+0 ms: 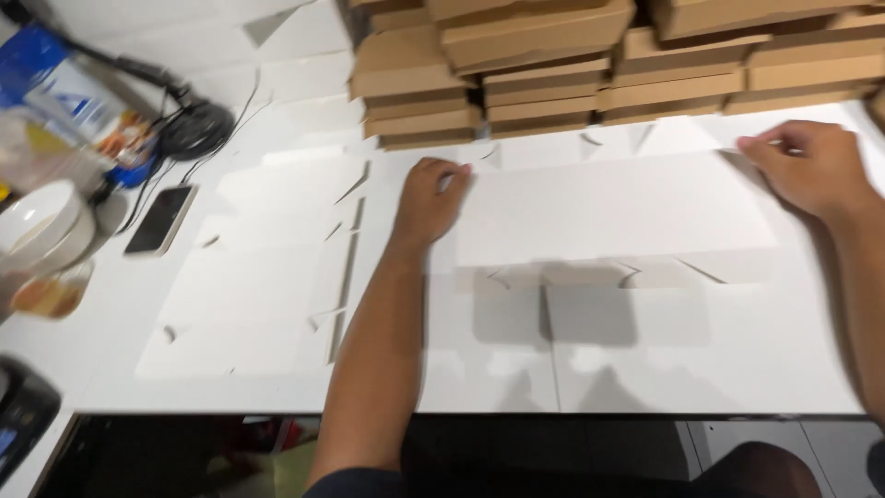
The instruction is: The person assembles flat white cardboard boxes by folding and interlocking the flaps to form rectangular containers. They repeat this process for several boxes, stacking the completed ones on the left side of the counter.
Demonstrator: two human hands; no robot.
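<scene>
A flat white die-cut cardboard box blank [608,277] lies across the white table in front of me. Its far panel [613,207] is folded toward me and raised. My left hand [430,198] pinches that panel's left far corner with curled fingers. My right hand [809,166] grips the right far corner of the same panel. Both forearms reach in from the near edge of the table.
Stacks of folded brown cardboard boxes [590,65] line the far side. Another flat white blank [258,277] lies to the left. A black phone [159,219], a white bowl [41,226], cables and a blue package [64,92] sit far left. The table edge [461,412] is close.
</scene>
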